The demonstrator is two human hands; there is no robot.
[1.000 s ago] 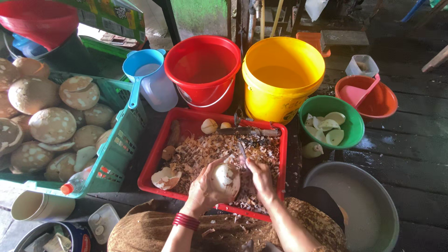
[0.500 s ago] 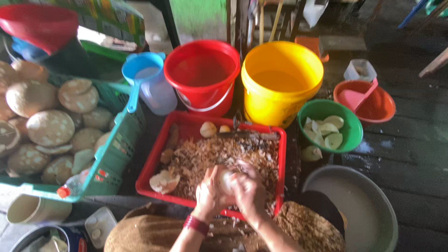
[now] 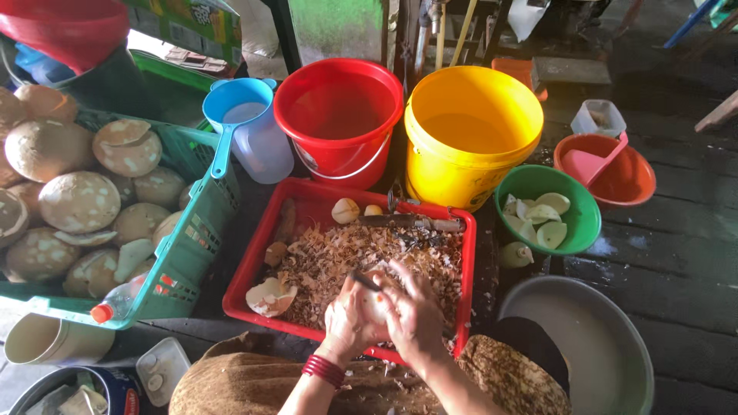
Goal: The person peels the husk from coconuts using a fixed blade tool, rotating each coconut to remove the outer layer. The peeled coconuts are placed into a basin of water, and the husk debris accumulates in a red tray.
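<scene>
Over the red tray [image 3: 247, 270] of brown shavings [image 3: 338, 257], my left hand [image 3: 350, 321] and right hand [image 3: 415, 319] have fingers closed around a white coconut piece [image 3: 377, 301], dark blade [image 3: 365, 280] poking up between them

Both forearms reach forward and converge. The left hand [image 3: 350, 319], red bangles at its wrist, curls its fingers inward; the right hand [image 3: 415, 315] cups against it, fingers bent, knuckles up.

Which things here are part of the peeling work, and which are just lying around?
In use: left hand, right hand, coconut piece, red tray of shavings, green bowl of peeled pieces.
Lying about: blue scoop, orange basin, plastic bottle.
</scene>
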